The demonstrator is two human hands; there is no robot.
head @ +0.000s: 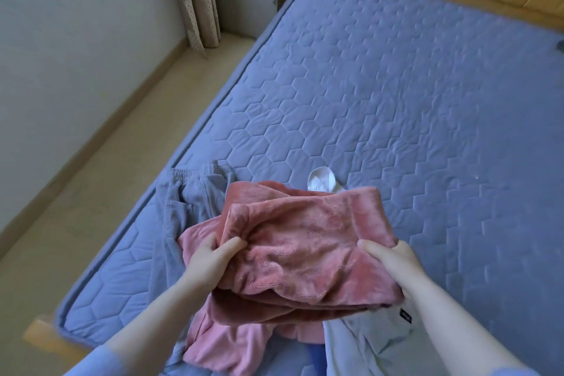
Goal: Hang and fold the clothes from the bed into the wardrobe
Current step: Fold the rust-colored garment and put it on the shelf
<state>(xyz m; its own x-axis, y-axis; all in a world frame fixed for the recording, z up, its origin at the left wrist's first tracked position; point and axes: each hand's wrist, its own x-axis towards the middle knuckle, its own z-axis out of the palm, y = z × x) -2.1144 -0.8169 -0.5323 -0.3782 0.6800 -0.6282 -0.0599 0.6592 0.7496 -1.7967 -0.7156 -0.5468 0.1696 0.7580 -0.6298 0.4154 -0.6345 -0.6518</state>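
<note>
Hands (210,256) gripping a folded pink fleece (305,247) above the bed's (396,85) near edge.
I pinch its left and right (387,256) sides to keep the layers stacked, probably for carrying.

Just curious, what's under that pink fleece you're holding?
Poking out from under the pink fleece: a lighter pink garment, grey trousers, a white shirt. Their middles are covered.

Two hands (210,262) (393,259), two pink garments (305,238) (219,342), one pair of grey trousers (183,201), one pale garment (360,345), one bed (396,85).
</note>
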